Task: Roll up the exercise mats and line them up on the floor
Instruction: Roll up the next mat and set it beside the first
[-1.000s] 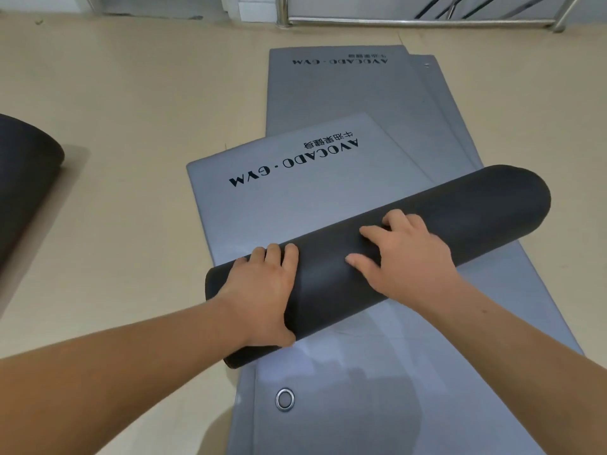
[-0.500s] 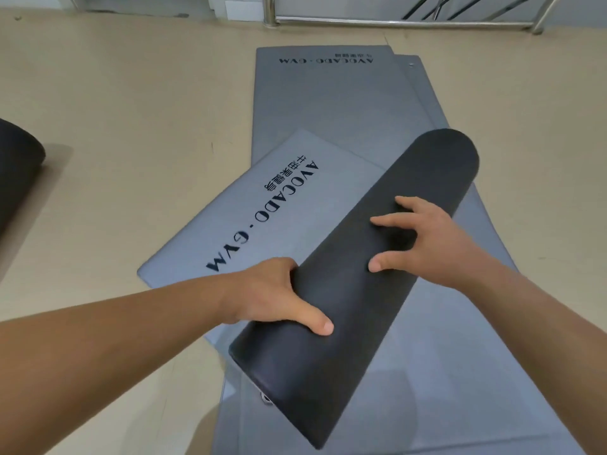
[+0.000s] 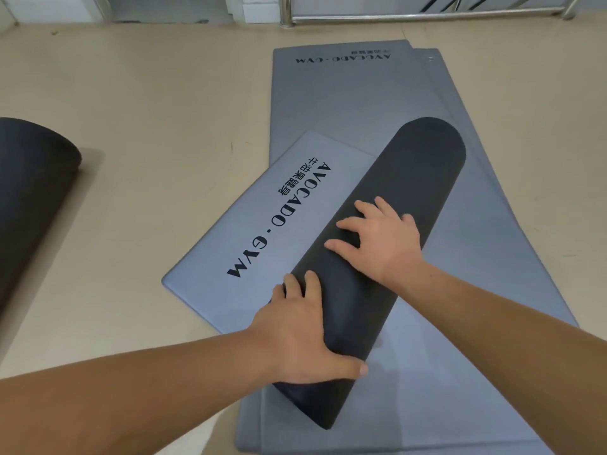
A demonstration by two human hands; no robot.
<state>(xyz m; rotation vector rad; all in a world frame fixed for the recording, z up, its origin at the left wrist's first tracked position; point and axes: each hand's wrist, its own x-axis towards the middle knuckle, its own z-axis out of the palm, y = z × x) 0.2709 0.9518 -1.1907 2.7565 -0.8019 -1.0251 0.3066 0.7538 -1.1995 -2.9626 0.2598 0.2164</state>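
Two bare hands pressed on one dark roll, a mat mostly wound up and lying at a slant, near end low and toward the left, far end high and toward the right. Left hand wrapped over the near part of the roll, fingers reaching across its top on the far side, thumb stretched along the near flank, so gripping the roll rather than lying flat. Right hand further up the same roll, palm down, fingers spread wide across the dark surface, pressing and not closed round anything. Unrolled tail of this mat spread grey to the left of the roll, printed "AVOCADO · GYM", one corner out over the beige floor. Beneath roll and tail, more flat grey mats stacked lengthwise, running from the bottom edge up toward the far wall, the uppermost bearing the same lettering at its far end. Well apart at the left edge, another dark rolled mat on the floor, only partly in view. Along the top, a metal rail by the wall.
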